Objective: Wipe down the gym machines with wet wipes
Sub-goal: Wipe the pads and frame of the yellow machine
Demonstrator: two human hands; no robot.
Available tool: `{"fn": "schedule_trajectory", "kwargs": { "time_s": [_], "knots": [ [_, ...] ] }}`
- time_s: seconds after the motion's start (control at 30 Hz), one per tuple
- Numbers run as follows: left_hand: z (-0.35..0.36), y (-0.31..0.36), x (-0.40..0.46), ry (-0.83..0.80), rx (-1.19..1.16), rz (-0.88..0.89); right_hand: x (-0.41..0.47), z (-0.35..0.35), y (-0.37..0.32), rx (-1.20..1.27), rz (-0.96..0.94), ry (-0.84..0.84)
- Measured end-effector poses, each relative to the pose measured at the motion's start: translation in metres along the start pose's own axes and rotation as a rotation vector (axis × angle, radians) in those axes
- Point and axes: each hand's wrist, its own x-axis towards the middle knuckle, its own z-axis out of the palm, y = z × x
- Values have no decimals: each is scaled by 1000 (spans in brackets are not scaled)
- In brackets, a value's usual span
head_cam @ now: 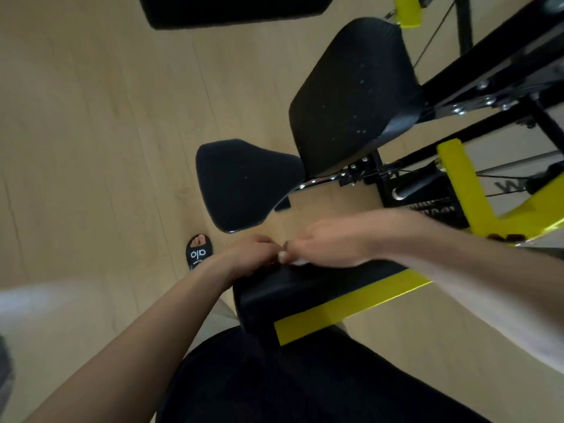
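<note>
A black and yellow gym machine fills the right side, with a black seat (244,184) and a black backrest (354,96). Close to me is a black pad (308,294) on a yellow bar (351,306). My right hand (329,245) curls over the pad's far edge and pinches a small white wet wipe (296,261), which is mostly hidden under the fingers. My left hand (250,254) sits beside it at the pad's left corner with its fingers curled down; what they hold is hidden. The two hands nearly touch.
Light wooden floor (91,132) spreads to the left. My foot in a black slide sandal (199,251) stands under the seat's front. Another black pad (232,10) is at the top edge. Yellow frame arms (460,184), black beams and cables crowd the right.
</note>
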Motion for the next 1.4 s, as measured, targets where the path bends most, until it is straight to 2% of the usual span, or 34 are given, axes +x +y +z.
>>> {"fn": "schedule_trajectory", "kwargs": {
  "time_s": [0.1,0.23,0.3,0.43,0.57,0.63,0.73,0.8,0.87,1.0,1.13,1.27,1.33,1.4],
  "knots": [
    [2,11,7,-28,127,8,-21,12,24,-20,53,77],
    [7,20,8,-68,289,43,-43,0,136,-17,435,201],
    [10,27,11,-55,284,46,-51,9,167,-36,499,252],
    [29,59,21,-91,387,71,-63,44,171,159,428,543],
    [60,94,32,-91,430,56,-52,49,177,291,421,585],
    [71,114,39,-90,422,114,-40,37,170,307,368,583],
    [88,143,49,-51,286,237,-26,22,164,385,240,584],
    [97,160,56,-91,142,252,-26,18,168,432,203,588],
    [104,171,63,-138,65,266,-32,21,174,531,150,631],
    [109,184,75,-150,103,314,-32,31,182,748,148,799],
    [104,199,92,-19,94,369,-33,42,182,1074,202,1091],
    [108,216,111,13,37,472,-35,55,182,1191,280,1566],
    [111,221,120,43,124,539,-28,61,185,1260,389,1775],
    [111,223,129,80,272,594,-22,63,189,1229,508,1915]
  ]
}}
